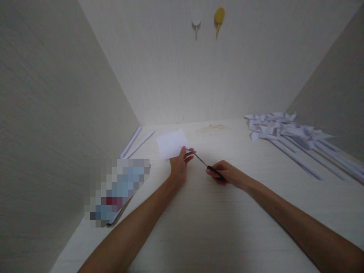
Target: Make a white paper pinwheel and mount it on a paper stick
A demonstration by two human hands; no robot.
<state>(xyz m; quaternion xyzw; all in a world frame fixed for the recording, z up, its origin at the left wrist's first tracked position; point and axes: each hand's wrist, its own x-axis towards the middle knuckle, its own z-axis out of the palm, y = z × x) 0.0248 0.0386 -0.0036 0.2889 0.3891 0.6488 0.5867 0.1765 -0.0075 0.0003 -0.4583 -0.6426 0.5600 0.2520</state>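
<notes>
My left hand pinches a white sheet of paper at its right edge, thumb on top, and holds it over the white table. In my right hand is a pair of scissors with black handles, seen nearly edge-on. Their thin metal blades point up and left, and the tips meet the paper beside my left thumb. How far apart the blades are, I cannot tell.
Several folded white paper pinwheels on rolled paper sticks lie at the right. Two paper rolls rest at the left, above a pixelated flat object. Walls enclose three sides; a white hook and a yellow hook hang on the back one.
</notes>
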